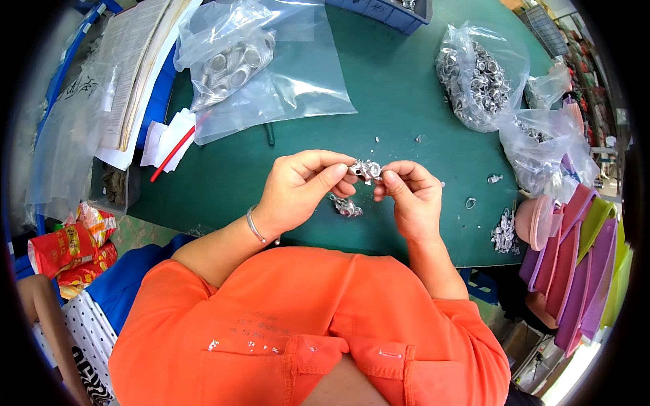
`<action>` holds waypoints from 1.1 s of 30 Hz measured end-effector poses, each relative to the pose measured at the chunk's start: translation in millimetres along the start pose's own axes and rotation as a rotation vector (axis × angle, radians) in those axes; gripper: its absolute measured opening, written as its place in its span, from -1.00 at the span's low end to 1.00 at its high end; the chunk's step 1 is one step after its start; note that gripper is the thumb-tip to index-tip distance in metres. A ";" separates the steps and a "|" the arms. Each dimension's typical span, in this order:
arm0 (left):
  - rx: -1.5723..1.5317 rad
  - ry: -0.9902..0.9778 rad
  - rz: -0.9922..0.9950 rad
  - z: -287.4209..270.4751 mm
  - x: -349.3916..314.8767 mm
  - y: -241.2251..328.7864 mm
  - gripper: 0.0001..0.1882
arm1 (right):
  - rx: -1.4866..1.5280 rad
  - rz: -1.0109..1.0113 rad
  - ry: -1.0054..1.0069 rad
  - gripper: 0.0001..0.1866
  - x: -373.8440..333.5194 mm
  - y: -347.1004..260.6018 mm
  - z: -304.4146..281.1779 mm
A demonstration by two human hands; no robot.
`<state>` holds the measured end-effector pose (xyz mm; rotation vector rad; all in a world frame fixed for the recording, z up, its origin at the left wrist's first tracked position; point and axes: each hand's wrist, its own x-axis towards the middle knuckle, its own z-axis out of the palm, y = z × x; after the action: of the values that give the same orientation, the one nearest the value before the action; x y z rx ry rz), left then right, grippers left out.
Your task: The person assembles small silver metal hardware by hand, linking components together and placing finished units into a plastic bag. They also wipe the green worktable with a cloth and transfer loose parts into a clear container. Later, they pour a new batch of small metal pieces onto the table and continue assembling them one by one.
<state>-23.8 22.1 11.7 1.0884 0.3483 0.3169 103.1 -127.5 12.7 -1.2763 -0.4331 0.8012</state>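
Note:
Between my two hands is a small silver metal trinket (367,170) with a round part on it, held just above the green tabletop. My left hand (298,186) pinches its left end between thumb and fingers. The thumb and forefinger of my right hand (414,193) close on its right end. Just below, a second silver metal piece (347,206) lies on the table near the left fingertips. What exactly the trinket is made to be is too small to tell.
A clear bag of round metal pieces (233,64) lies at the back left, near a red pen (173,153). Bags of small metal parts (482,81) stand at the right. A small pile of metal bits (505,233) sits by a pink cup (533,222). A blue bin (393,15) is at the back.

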 end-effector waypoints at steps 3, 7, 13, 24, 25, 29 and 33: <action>-0.052 0.001 -0.008 -1.8 0.3 -1.1 -0.80 | -0.036 -0.076 -0.019 -0.91 0.2 3.0 1.1; -0.045 0.015 0.056 -2.1 1.2 -5.4 -0.83 | -0.084 -0.257 -0.061 -0.93 1.3 6.1 3.4; -0.054 0.016 0.092 -2.0 2.4 -7.8 -0.84 | 0.005 -0.028 -0.009 -0.86 1.9 2.4 3.8; 0.009 0.007 0.172 -1.6 0.9 -7.0 -0.85 | 0.017 -0.131 -0.178 -0.86 2.5 8.7 -5.2; 0.062 0.010 0.226 -2.8 2.2 -7.9 -0.85 | -0.005 -0.192 -0.201 -0.87 3.0 9.6 -6.1; 0.174 -0.019 0.296 -3.7 0.0 -4.9 -0.81 | -0.044 -0.266 -0.183 -0.78 3.3 10.6 -6.1; 0.334 -0.003 0.457 -2.9 2.5 -7.1 -0.83 | 0.056 -0.189 -0.155 -0.68 2.1 10.6 -3.2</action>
<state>-22.2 22.4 3.8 1.4974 0.1471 0.6796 103.7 -127.2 1.5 -1.1071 -0.6417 0.7494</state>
